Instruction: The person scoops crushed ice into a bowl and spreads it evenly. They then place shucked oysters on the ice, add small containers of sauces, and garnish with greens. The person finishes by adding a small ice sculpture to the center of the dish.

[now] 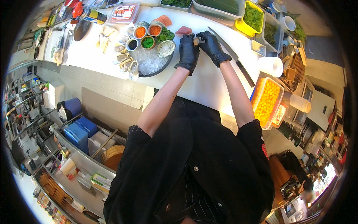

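Observation:
Both hands wear black gloves over the white cutting board [208, 81]. Between them is a small, round, pale brown piece [196, 41], perhaps a shell or food; its kind is unclear. My left hand [188, 51] rests against its left side, and my right hand [213, 47] has its bent fingertips at its right. A pink slice of raw fish [183, 30] lies just beyond my left hand. Right of my right hand lies a long kitchen knife [237, 60], its black handle towards me. A round dark tray of crushed ice [149, 63] at the left bears small cups of roe and a shell.
Oysters [133, 70] lie along the tray's left side. Beyond the board stand a yellow tub of greens [249, 18] and a clear container [221, 7]. A tub of yellow-orange balls [267, 100] is near my right forearm. A blowtorch [91, 15] lies at the far left.

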A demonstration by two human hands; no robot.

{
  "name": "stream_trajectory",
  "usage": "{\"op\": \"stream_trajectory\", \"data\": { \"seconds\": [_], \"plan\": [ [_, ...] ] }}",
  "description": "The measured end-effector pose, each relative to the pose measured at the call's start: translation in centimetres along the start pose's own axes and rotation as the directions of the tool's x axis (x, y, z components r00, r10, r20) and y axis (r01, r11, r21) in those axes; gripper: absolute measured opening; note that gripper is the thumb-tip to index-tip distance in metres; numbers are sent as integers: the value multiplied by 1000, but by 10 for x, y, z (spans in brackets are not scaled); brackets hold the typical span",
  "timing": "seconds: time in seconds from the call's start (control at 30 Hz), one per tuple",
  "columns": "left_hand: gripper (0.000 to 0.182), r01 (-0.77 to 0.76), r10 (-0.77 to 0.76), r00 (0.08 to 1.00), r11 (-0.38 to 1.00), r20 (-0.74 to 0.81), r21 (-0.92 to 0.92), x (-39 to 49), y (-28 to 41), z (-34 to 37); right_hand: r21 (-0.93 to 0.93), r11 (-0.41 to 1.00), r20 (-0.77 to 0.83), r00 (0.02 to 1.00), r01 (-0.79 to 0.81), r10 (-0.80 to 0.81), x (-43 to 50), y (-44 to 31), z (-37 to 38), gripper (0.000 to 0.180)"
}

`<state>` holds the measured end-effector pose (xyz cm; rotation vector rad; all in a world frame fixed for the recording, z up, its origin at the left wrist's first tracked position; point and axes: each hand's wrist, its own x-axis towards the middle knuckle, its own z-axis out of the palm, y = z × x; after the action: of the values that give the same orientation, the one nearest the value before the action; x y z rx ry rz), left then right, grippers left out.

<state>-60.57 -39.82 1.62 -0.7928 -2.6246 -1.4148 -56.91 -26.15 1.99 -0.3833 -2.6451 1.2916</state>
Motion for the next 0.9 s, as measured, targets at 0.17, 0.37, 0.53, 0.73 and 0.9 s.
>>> {"op": "stream_trajectory", "data": {
  "seconds": [0.17,0.37,0.53,0.73,0.9],
  "plan": [
    [10,6,-14,995,997,101,80,9,-6,0,-82,996,30,999,-43,46,-1,-8,-4,17],
    [11,-15,11,993,999,117,31,5,-14,0,44,994,30,995,-99,98,-11,-5,-1,13],
    [20,-66,71,991,997,115,-43,-4,-11,-8,223,974,7,1000,-26,24,-16,6,2,13],
    [29,-148,148,989,982,-15,-120,-26,45,-47,420,889,220,971,-184,97,-39,-33,-36,17],
    [25,-128,120,987,989,-107,-77,-28,57,-118,364,923,286,958,-125,17,-30,-110,-40,18]
  ]
}}
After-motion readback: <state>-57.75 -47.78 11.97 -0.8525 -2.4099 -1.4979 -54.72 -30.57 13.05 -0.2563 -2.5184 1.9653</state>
